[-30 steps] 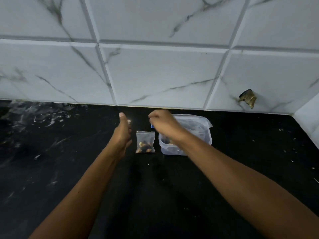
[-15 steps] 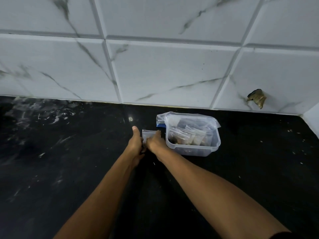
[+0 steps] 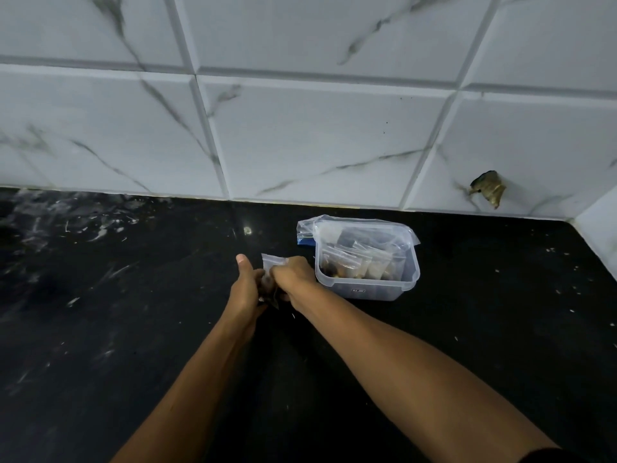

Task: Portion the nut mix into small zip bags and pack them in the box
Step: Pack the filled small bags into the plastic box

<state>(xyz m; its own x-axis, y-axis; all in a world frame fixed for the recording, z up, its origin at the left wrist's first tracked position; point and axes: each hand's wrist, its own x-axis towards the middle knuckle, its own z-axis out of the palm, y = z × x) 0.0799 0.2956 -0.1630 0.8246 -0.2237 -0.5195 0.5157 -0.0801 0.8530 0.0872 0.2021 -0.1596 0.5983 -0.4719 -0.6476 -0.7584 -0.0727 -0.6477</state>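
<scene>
Head view, near to far. Two bare forearms reach from the near edge over one black counter [image 3: 100, 329] flecked with pale crumbs. Two hands meet at mid-scene: left hand [image 3: 245, 289], thumb raised, fingers curled on the left side of one small zip bag [image 3: 272, 262]; right hand [image 3: 293, 274], fingers curled on the bag's right side and top. The bag stands between them, its clear top edge showing above the knuckles, dark nut mix dimly visible low down. Just right of the hands: one clear plastic box [image 3: 367, 289], lid off, holding filled zip bags [image 3: 350, 265] packed upright, at least three; exact count cannot be told. One larger clear bag with a blue strip [image 3: 305, 237] lies touching the box's far left corner. Far: one white marbled tile wall [image 3: 300, 135], with one broken hole [image 3: 487, 188] at the right.
</scene>
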